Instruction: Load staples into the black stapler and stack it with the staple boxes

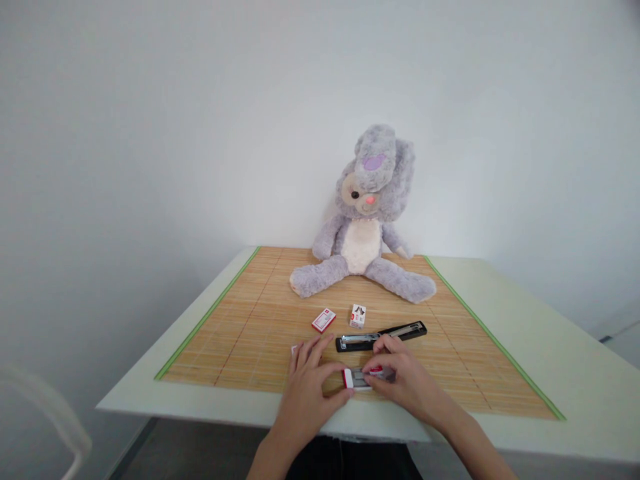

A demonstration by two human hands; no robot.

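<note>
A small red-and-white staple box point(349, 379) lies open at the mat's front edge, with grey staples point(358, 379) showing inside. My left hand point(311, 390) grips the box's left end between thumb and index finger, its other fingers stretched over the mat. Close by, my right hand point(404, 379) pinches at the staples with thumb and fingertips, covering the box's right part. Just beyond both hands a black stapler point(357, 342) lies opened out flat, its metal channel facing up. Part of another white box point(293, 349) peeks out behind my left fingers.
Two more small boxes, a flat red-and-white box point(324, 321) and a white box point(357, 316), lie beyond the stapler. A grey plush rabbit point(364, 243) sits against the wall at the back. A green-edged bamboo mat point(240, 333) covers much of the white table point(530, 333).
</note>
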